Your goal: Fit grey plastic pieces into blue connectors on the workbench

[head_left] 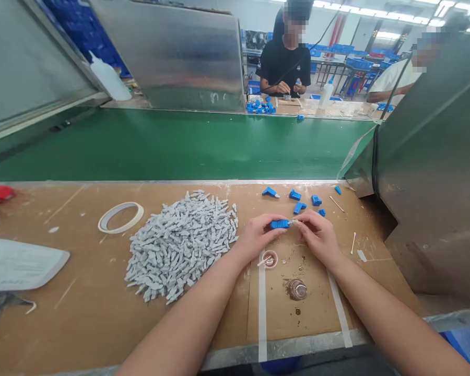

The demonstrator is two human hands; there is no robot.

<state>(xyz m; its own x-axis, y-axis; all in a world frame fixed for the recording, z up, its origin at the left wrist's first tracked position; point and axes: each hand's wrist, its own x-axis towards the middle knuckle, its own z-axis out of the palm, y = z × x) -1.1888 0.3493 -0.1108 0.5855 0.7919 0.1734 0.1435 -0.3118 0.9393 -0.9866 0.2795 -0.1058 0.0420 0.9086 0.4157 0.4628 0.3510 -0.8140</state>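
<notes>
My left hand (257, 235) is closed on a blue plastic part (279, 224), thumb and fingers at its left end. Close to it on the right, my right hand (316, 233) pinches a small pale grey piece (292, 222) against the blue part's right end; whether the piece sits inside it I cannot tell. Below my hands is a small round cup (274, 263) with a white swab stick in it. Nearer me is a clear little container (297, 289) among dark wet spots. A big heap of small grey pieces (184, 245) lies left of my left forearm.
Several blue parts (295, 195) are scattered beyond my hands. Cotton swabs (353, 243) lie to the right, a tape roll (120, 217) left of the heap. A green conveyor belt (188, 143) crosses behind the cardboard-covered table; a co-worker (285, 65) sits across it. A metal panel (434, 172) stands at right.
</notes>
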